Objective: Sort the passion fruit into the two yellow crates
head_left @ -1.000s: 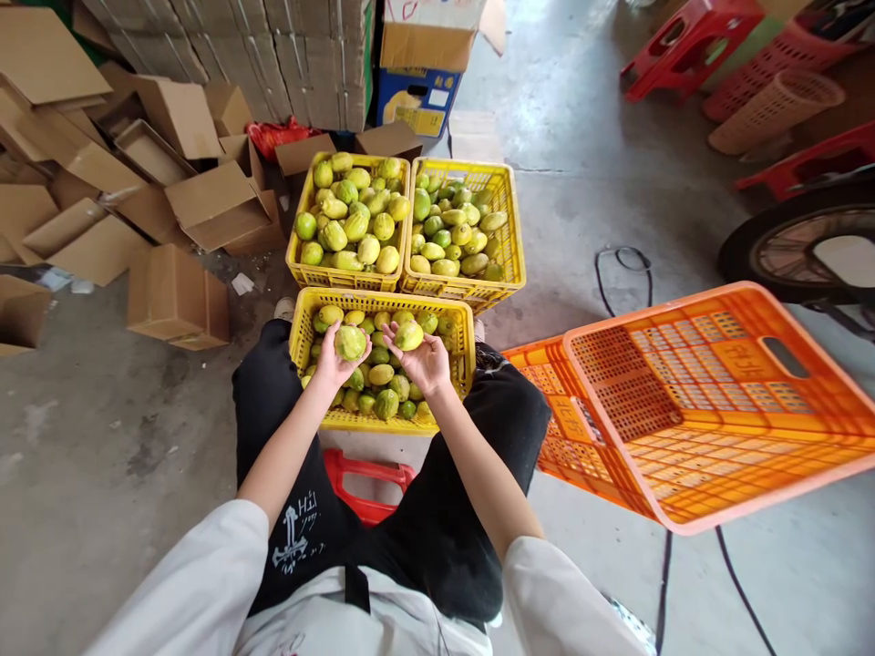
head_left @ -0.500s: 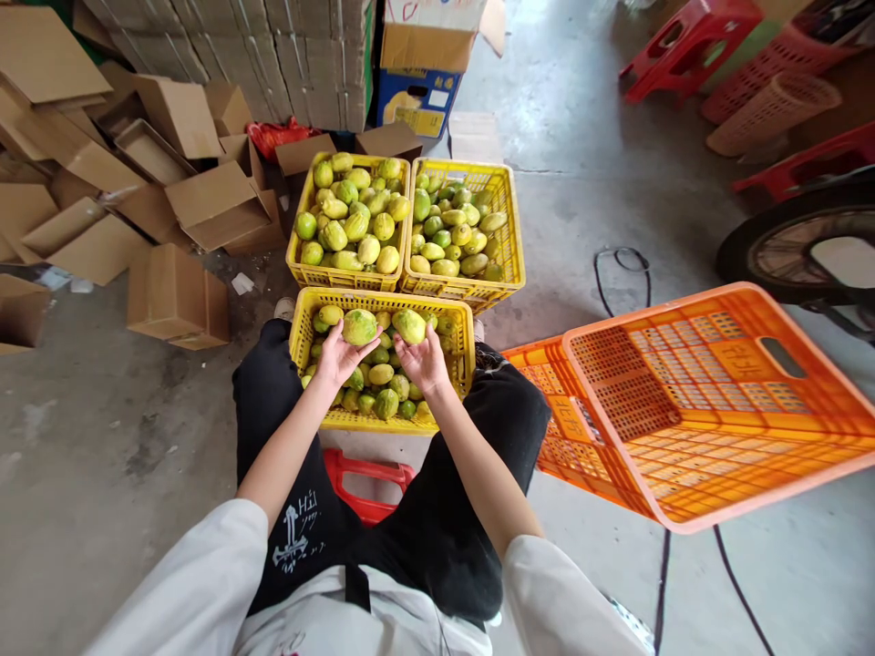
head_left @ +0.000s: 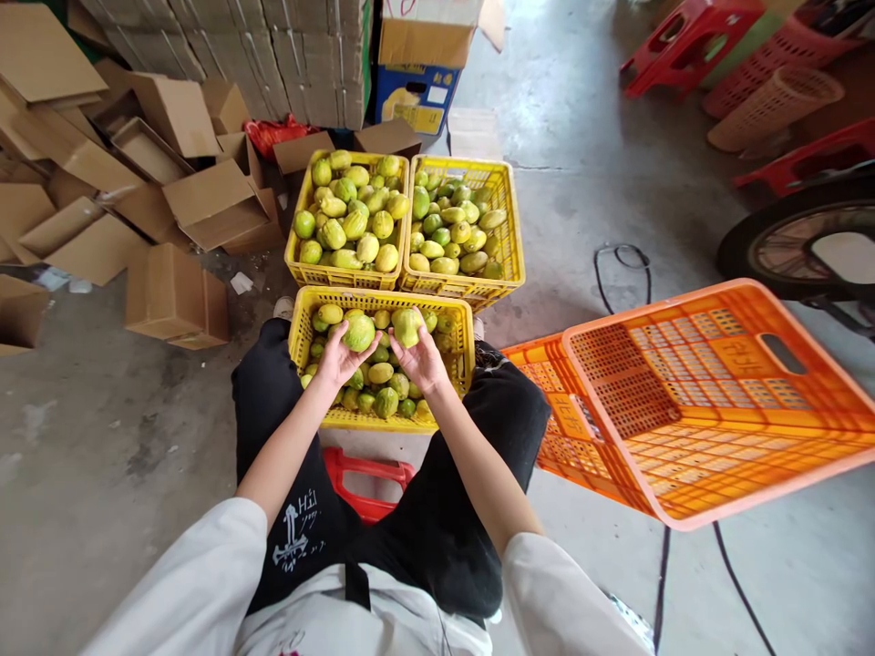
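1. Head view: the left hand (head_left: pixel 340 358) and the right hand (head_left: pixel 422 361) each pinch one fruit between their digits, with the palms turned up.
2. The left fruit (head_left: pixel 358 333), yellow-green, is held over the near yellow crate (head_left: pixel 375 422), left of its middle; the right fruit (head_left: pixel 406 327), more yellow, is right of the middle and nearer to the far edge. The two fruits are apart.
3. I judge that the present step is to hold and look over both fruits together. Any next move seems to call for a light, steady grip, so that neither one slips down onto the loose fruits (head_left: pixel 386 403) below.
4. Both held fruits show an almost round outline, so I cannot tell the long axis of either, nor where its tip points.
5. Beyond the crate's far edge stand two more yellow crates (head_left: pixel 342 276), also with fruits.
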Motion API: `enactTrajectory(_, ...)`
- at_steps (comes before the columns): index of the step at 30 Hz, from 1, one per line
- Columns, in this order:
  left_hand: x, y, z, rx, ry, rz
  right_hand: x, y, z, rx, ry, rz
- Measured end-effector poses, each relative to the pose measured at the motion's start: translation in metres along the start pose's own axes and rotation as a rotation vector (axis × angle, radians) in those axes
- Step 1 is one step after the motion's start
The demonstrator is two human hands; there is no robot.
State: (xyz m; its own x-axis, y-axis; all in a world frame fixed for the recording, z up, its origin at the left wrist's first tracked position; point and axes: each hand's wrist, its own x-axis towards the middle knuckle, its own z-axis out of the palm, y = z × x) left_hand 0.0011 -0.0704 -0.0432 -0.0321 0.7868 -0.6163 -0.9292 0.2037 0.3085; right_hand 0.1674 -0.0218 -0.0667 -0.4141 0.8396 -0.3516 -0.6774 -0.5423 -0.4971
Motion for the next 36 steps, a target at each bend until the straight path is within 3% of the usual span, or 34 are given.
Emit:
enactTrajectory(8, -0.0052, 0.0032, 0.005, -0.04, 0.058, 0.037, 0.0024, 0.0038, -0.0006, 0.004, 0.092, 0.054)
enactTrajectory(15, -0.0054, 0.001, 0.0004, -0.122, -0.057, 0.059, 0.0027, 0.0036, -0.0013, -0.026, 0.086, 0.059)
enactTrajectory(23, -0.0086, 0.0007, 0.0061, -0.054, -0.087, 0.03, 0.0007, 0.0022, 0.0036, 0.024, 0.055, 0.038)
enactTrajectory(32, -0.0084, -0.0014, 0.0091, -0.136, 0.058, 0.049, -0.0025, 0.0021, 0.0004, -0.027, 0.006, 0.092)
enactTrajectory(36, -0.0087, 0.0005, 0.0088, -0.128, 0.063, 0.044, -0.0006, 0.0048, -0.0014, -0.019, 0.005, 0.072)
